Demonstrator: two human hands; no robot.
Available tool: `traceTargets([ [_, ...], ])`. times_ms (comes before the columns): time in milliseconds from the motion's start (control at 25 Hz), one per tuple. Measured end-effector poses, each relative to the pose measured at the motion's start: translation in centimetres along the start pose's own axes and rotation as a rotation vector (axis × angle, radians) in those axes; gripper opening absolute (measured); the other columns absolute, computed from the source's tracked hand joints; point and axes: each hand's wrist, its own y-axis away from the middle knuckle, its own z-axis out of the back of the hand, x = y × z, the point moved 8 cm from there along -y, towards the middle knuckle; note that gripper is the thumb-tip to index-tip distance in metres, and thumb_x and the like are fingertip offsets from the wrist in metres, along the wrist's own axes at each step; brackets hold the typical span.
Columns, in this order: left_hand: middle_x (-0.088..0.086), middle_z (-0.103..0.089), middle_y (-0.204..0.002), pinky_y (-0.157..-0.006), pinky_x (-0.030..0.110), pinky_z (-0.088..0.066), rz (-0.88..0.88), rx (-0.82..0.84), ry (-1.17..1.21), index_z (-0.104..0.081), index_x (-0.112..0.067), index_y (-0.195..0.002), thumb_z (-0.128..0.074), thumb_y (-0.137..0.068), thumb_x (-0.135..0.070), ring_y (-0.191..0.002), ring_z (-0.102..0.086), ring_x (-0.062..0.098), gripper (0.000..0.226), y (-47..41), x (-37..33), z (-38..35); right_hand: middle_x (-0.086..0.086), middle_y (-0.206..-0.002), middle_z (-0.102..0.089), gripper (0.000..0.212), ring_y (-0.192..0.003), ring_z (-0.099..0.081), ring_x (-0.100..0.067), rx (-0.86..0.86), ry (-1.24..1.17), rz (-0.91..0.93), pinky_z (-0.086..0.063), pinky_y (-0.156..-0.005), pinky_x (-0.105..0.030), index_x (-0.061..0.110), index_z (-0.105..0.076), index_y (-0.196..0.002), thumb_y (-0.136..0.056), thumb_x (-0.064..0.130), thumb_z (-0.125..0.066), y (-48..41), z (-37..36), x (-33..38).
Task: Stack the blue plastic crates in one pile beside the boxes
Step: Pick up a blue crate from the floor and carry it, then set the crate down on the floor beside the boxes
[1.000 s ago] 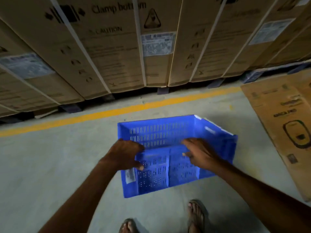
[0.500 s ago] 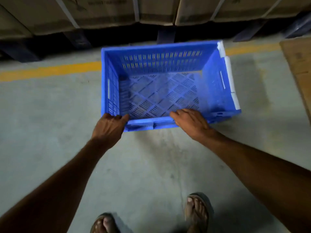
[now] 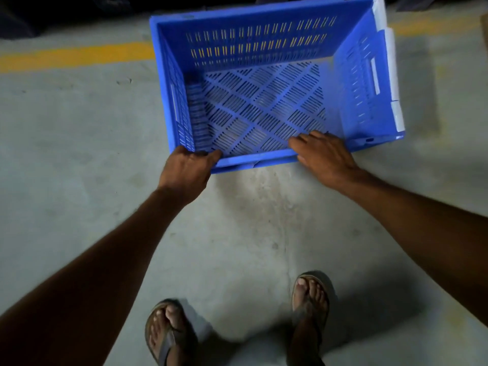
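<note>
One blue slotted plastic crate (image 3: 264, 107) stands upright and empty on the grey concrete floor, its open top facing me. My left hand (image 3: 186, 171) grips the crate's near rim at its left corner, fingers curled over the edge. On the same rim, further right, lies my right hand (image 3: 323, 154), its fingers reaching over the edge into the crate. No other crate is in view. White tape patches run along the crate's right rim.
A yellow floor line (image 3: 76, 55) passes behind the crate. Dark gaps under the pallets (image 3: 66, 14) fill the top edge. A cardboard corner (image 3: 484, 30) shows at the far right. My sandalled feet (image 3: 237, 326) stand a step behind the crate.
The crate went from tilted and carried in both hands to upright on the floor near the yellow line. My view dropped from the stacked boxes to the floor.
</note>
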Motion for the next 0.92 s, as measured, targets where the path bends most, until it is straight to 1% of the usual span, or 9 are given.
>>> traceTargets([
  [160, 0.009, -0.072, -0.078, -0.071, 0.039, -0.049, 0.008, -0.022, 0.039, -0.064, -0.017, -0.114, -0.069, -0.076, -0.007, -0.062, -0.066, 0.034, 0.04, 0.3, -0.1, -0.2, -0.009, -0.091, -0.065, 0.018, -0.089, -0.061, -0.035, 0.045, -0.028, -0.069, -0.048, -0.072, -0.044, 0.015, -0.055, -0.098, -0.085, 0.01, -0.066, 0.5, -0.2, 0.1],
  [280, 0.01, -0.074, -0.078, -0.071, 0.038, -0.049, 0.022, 0.024, 0.073, -0.067, -0.016, -0.111, -0.07, -0.075, -0.002, -0.061, -0.067, 0.033, 0.039, 0.1, 0.5, 0.4, -0.009, -0.106, -0.064, 0.016, -0.102, -0.058, -0.034, 0.164, -0.113, -0.069, -0.046, -0.081, -0.043, 0.014, -0.054, -0.109, -0.093, 0.013, -0.058, 0.2, 0.2, 0.8],
  [400, 0.011, -0.076, -0.083, -0.076, 0.039, -0.05, 0.098, 0.074, 0.075, -0.066, -0.018, -0.115, -0.068, -0.08, -0.003, -0.067, -0.069, 0.034, 0.038, 0.7, 0.8, 0.2, -0.009, -0.111, -0.061, 0.023, -0.108, -0.055, -0.033, 0.221, -0.089, -0.07, -0.044, -0.084, -0.043, 0.013, -0.053, -0.116, -0.094, 0.007, -0.053, 0.9, 0.3, 1.5],
  [480, 0.011, -0.076, -0.092, -0.082, 0.04, -0.048, 0.113, 0.124, 0.118, -0.064, -0.019, -0.119, -0.066, -0.084, -0.007, -0.077, -0.07, 0.036, 0.037, 2.2, 0.3, -0.9, -0.01, -0.109, -0.062, 0.024, -0.108, -0.054, -0.033, 0.195, -0.088, -0.054, -0.044, -0.084, -0.043, 0.013, -0.053, -0.115, -0.092, 0.004, -0.053, 2.3, -0.4, 2.3],
  [520, 0.011, -0.075, -0.101, -0.087, 0.041, -0.046, 0.114, 0.141, 0.141, -0.062, -0.02, -0.123, -0.068, -0.085, -0.01, -0.086, -0.07, 0.035, 0.04, 2.2, 0.7, -0.4, -0.009, -0.11, -0.062, 0.024, -0.108, -0.054, -0.033, 0.184, -0.086, -0.045, -0.044, -0.084, -0.044, 0.014, -0.053, -0.114, -0.092, 0.005, -0.055, 2.4, 0.0, 2.2],
  [600, 0.009, -0.066, -0.126, -0.097, 0.042, -0.042, 0.119, 0.181, 0.211, -0.053, -0.022, -0.136, -0.075, -0.083, -0.022, -0.113, -0.064, 0.031, 0.058, 1.6, 1.0, 0.7, -0.008, -0.114, -0.062, 0.029, -0.113, -0.052, -0.032, 0.165, -0.12, -0.083, -0.043, -0.088, -0.044, 0.016, -0.053, -0.117, -0.09, 0.013, -0.063, 2.2, 1.1, 1.3],
  [640, 0.008, -0.06, -0.134, -0.099, 0.043, -0.04, 0.135, 0.179, 0.219, -0.048, -0.022, -0.141, -0.076, -0.082, -0.026, -0.122, -0.058, 0.03, 0.066, 1.1, 1.3, 1.2, -0.008, -0.118, -0.062, 0.035, -0.115, -0.052, -0.032, 0.144, -0.151, -0.133, -0.042, -0.092, -0.045, 0.017, -0.053, -0.12, -0.088, 0.018, -0.066, 2.1, 1.4, 0.4],
  [760, 0.007, -0.058, -0.135, -0.1, 0.046, -0.04, 0.281, 0.055, 0.324, -0.046, -0.022, -0.143, -0.069, -0.086, -0.03, -0.126, -0.054, 0.03, 0.062, 1.1, 0.2, 5.3, -0.008, -0.124, -0.062, 0.044, -0.118, -0.052, -0.034, 0.022, -0.321, -0.279, -0.043, -0.095, -0.046, 0.019, -0.053, -0.129, -0.087, 0.019, -0.067, 3.0, 5.1, -1.8],
  [920, 0.002, -0.061, -0.134, -0.097, 0.045, -0.044, 0.455, 0.005, 0.514, -0.053, -0.023, -0.136, -0.063, -0.091, -0.032, -0.122, -0.057, 0.029, 0.048, 7.5, -4.4, 18.5, -0.006, -0.123, -0.064, 0.041, -0.117, -0.052, -0.032, -0.134, -0.638, -0.407, -0.045, -0.097, -0.043, 0.019, -0.055, -0.128, -0.089, 0.022, -0.066, 10.6, 18.1, -1.5],
])
